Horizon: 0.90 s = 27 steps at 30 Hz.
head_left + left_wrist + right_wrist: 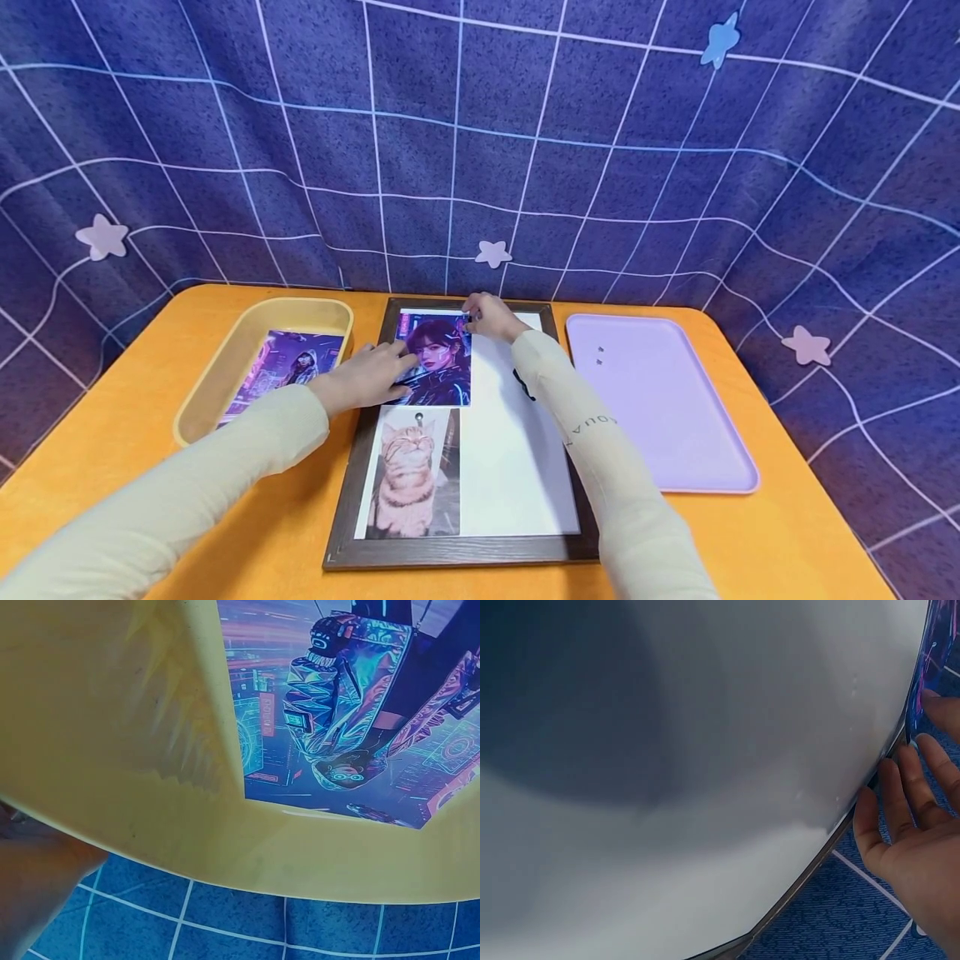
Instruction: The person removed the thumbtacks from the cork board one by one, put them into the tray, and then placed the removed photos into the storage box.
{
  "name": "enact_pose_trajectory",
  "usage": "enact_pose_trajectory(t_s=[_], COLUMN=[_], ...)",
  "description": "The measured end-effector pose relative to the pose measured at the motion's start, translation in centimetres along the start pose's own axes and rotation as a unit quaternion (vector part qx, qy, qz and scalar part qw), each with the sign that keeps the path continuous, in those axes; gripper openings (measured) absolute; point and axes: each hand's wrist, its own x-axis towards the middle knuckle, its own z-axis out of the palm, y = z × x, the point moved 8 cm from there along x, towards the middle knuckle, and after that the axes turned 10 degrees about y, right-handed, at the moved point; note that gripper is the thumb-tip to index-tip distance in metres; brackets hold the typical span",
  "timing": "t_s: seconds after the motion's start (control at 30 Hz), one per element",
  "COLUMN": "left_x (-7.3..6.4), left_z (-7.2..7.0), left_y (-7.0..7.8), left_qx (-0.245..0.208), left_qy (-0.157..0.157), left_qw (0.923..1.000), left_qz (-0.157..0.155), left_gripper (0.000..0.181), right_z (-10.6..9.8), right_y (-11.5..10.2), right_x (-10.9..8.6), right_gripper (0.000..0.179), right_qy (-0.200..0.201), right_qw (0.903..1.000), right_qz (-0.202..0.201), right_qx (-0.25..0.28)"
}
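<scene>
A dark, wood-grained rectangular frame (pixel 450 550) holds a glossy purple portrait print (pixel 442 375), upper left. The left hand (pixel 366 377) touches it, fingers relaxed; whether the right hand (pixel 492 317) pinches its corner is unclear, its palm showing only in the right wrist view.

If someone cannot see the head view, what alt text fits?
A person's left hand and right hand touch a portrait print on a framed white board, above a cat picture. Left, a yellow tray holds another print; right, a lilac tray.
</scene>
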Motion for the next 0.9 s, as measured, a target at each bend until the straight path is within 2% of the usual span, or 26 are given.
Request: enact_pose_trajectory(t_s=[0.57, 0.9], left_x=[-0.2, -0.4], left_z=[-0.5, -2.1], left_y=[0.2, -0.1], left_qx=[-0.007, -0.007], left_qy=[0.003, 0.047], left_qw=[0.9999, 0.9986], left_qz=[0.012, 0.023], left_gripper=[0.049, 0.038], right_z=[0.3, 0.4], right_y=[-0.1, 0.0], right_x=[0.0, 0.0], right_gripper=[0.032, 0.03], right_qy=[-0.01, -0.008], right_qw=[0.9997, 0.9997], right_qz=[0.013, 0.013], right_qx=[-0.018, -0.016])
